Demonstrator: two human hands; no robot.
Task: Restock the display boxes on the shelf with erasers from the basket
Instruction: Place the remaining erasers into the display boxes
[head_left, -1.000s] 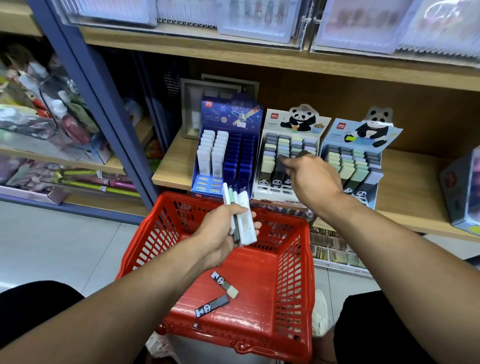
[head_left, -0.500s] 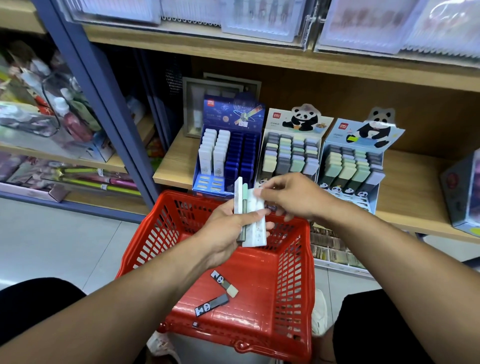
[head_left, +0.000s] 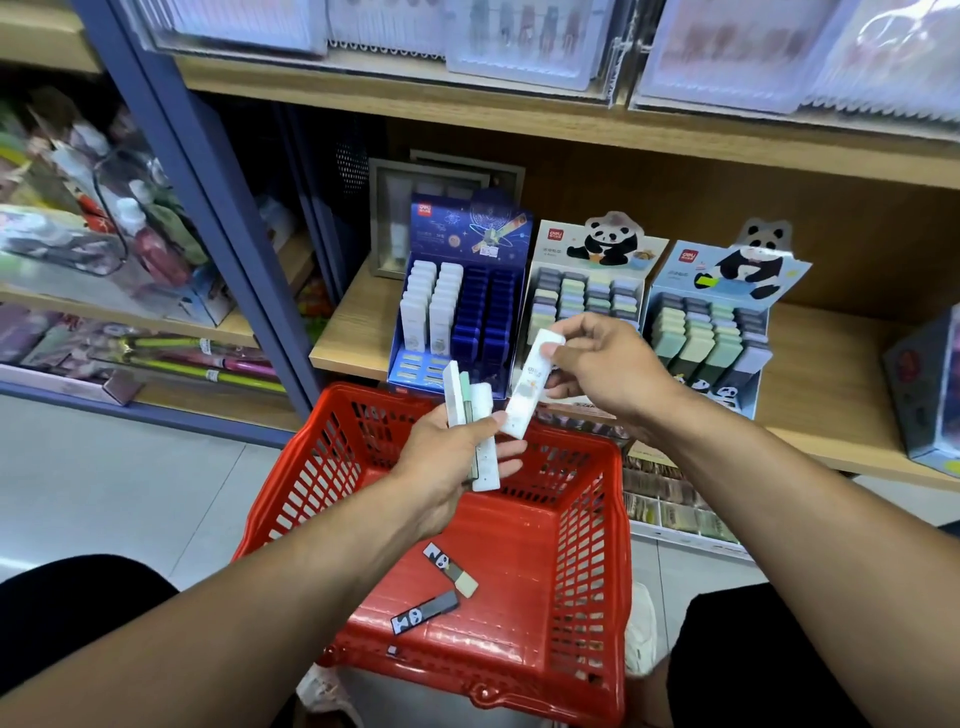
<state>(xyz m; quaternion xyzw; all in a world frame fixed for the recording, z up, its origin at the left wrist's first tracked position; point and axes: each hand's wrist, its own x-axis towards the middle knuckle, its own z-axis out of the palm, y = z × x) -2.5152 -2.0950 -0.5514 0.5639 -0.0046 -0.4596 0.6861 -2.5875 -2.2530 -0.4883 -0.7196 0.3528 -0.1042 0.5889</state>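
Observation:
My left hand (head_left: 449, 457) grips a small stack of long erasers (head_left: 470, 410), white and green, above the red basket (head_left: 587, 519). My right hand (head_left: 602, 369) pinches one white eraser (head_left: 530, 389) just right of that stack. Two panda-sleeved erasers (head_left: 449, 569) (head_left: 423, 613) lie on the basket floor. On the wooden shelf (head_left: 353, 322) stand three display boxes: a blue one (head_left: 462, 306) with two white rows and two dark blue rows, and two panda boxes (head_left: 587, 291) (head_left: 711, 332) with green and grey erasers.
A blue shelf upright (head_left: 208, 208) rises left of the boxes. Packaged goods hang on the shelf above (head_left: 519, 41). Another box (head_left: 930, 384) stands at the far right. A low tray of small items (head_left: 670, 509) sits behind the basket near the floor.
My right hand came back from the middle panda box to the stack in my left hand and has drawn one white eraser out of it, lifting it to the right.

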